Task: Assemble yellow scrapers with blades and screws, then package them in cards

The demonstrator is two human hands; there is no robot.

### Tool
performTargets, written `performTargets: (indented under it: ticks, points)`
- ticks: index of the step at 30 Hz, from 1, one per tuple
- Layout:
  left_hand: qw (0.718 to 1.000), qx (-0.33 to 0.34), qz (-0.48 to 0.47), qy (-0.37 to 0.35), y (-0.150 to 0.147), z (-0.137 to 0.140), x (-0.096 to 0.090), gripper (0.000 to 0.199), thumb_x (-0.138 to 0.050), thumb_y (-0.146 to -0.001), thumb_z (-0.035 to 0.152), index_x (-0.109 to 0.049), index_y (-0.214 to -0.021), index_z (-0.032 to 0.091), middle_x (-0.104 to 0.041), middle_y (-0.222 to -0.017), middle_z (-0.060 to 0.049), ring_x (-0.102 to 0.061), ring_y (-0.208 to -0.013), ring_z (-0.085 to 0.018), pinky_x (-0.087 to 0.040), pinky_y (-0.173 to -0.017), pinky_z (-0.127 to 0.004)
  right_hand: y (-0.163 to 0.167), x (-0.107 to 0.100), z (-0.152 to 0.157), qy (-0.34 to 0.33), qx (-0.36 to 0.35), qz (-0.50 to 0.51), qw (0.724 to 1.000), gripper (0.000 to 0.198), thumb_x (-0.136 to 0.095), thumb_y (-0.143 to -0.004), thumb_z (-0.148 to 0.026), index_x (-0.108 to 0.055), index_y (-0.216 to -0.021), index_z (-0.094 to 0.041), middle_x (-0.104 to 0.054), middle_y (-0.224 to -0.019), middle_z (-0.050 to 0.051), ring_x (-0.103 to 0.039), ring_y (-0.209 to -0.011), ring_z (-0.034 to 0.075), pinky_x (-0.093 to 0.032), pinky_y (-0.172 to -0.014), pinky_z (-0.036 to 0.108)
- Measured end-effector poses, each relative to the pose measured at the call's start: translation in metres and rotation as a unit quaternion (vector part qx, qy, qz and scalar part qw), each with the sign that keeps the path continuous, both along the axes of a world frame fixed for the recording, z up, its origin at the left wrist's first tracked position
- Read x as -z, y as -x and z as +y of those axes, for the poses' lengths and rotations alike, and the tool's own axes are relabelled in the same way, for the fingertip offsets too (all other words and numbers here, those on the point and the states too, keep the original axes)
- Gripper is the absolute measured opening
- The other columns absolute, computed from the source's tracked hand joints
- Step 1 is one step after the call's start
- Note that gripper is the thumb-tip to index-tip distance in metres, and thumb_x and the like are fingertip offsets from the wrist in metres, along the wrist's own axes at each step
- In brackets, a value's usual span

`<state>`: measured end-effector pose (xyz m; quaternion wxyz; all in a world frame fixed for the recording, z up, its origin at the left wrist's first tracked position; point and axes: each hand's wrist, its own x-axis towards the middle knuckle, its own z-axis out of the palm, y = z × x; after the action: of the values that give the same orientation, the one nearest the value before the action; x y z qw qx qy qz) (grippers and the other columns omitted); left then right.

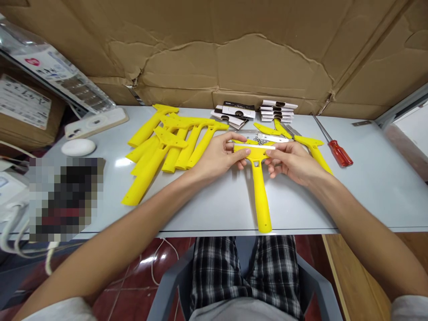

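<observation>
Holding one yellow scraper [258,176] over the near middle of the pale table [377,178], between left hand [222,154] and right hand [292,160]; pinching the left end of its head with left thumb and fingers closed on it; likewise clamping the right end between right thumb and fingers; pointing it head-first away from the body, toward the cardboard [267,67] at the back; running its handle [262,203] toward the body, butt close to the front edge; laying its long axis almost straight fore-and-aft, with a slight slant rightward at the butt; showing a pale strip [254,146] across the head, square to that axis; unable to tell contact between butt and table from a slight lift; set right of heaped yellow pieces [187,151], overlapping and mostly slanting butt-first toward the near left; nearer than black-and-white packets [277,111]; left of a red-handled screwdriver [339,153], aimed tip-first toward the back.
</observation>
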<state>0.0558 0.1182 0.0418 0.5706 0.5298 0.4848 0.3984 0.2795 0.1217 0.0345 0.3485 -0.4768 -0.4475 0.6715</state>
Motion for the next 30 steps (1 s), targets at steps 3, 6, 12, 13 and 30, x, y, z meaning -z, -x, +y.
performTargets:
  ticks: [3, 6, 12, 13, 30]
  points:
    - [0.997, -0.009, -0.068, 0.036, -0.001, 0.002, 0.004, 0.04, -0.087, -0.082, 0.019, -0.066, -0.116, 0.012, -0.073, -0.073, -0.003, -0.07, -0.058, -0.014, -0.057, -0.059, -0.024, 0.0, 0.0, 0.0, -0.006, 0.013, 0.008, 1.0, 0.032, -0.088, -0.079, -0.028, -0.069, -0.097, -0.01, -0.073, -0.08, 0.008, -0.065, -0.056, 0.012, -0.06, -0.051, 0.027]
    - [0.989, 0.015, -0.126, 0.081, 0.0, 0.004, 0.008, 0.025, -0.083, -0.084, 0.019, -0.071, -0.104, 0.009, -0.077, -0.086, -0.009, -0.071, -0.063, -0.012, -0.056, -0.058, -0.023, 0.0, 0.0, 0.0, -0.016, 0.023, 0.02, 0.999, 0.033, -0.088, -0.08, -0.03, -0.07, -0.1, -0.01, -0.073, -0.08, 0.008, -0.065, -0.057, 0.012, -0.06, -0.053, 0.026]
    - [0.988, 0.052, -0.113, 0.095, -0.001, 0.003, 0.013, 0.024, -0.089, -0.077, 0.021, -0.074, -0.091, 0.01, -0.078, -0.086, -0.009, -0.068, -0.064, -0.011, -0.054, -0.058, -0.022, 0.0, 0.0, -0.001, -0.011, 0.021, 0.037, 0.999, 0.03, -0.087, -0.08, -0.029, -0.07, -0.096, -0.01, -0.074, -0.081, 0.009, -0.068, -0.06, 0.013, -0.062, -0.058, 0.027]
    - [0.989, 0.048, -0.111, 0.089, -0.001, 0.002, 0.013, 0.026, -0.09, -0.076, 0.022, -0.073, -0.092, 0.01, -0.077, -0.084, -0.008, -0.068, -0.064, -0.012, -0.055, -0.059, -0.023, 0.001, -0.001, -0.001, -0.007, 0.022, 0.042, 0.999, 0.028, -0.087, -0.081, -0.028, -0.07, -0.094, -0.01, -0.075, -0.082, 0.009, -0.069, -0.061, 0.013, -0.063, -0.059, 0.027]
    - [0.994, 0.012, -0.075, 0.078, -0.006, 0.003, 0.017, 0.013, -0.079, -0.082, 0.014, -0.067, -0.079, 0.012, -0.074, -0.071, -0.007, -0.068, -0.059, -0.013, -0.059, -0.063, -0.025, 0.001, 0.009, 0.002, 0.044, -0.006, 0.024, 0.999, 0.012, -0.065, -0.096, -0.019, -0.065, -0.088, -0.01, -0.074, -0.08, 0.01, -0.068, -0.059, 0.013, -0.061, -0.054, 0.025]
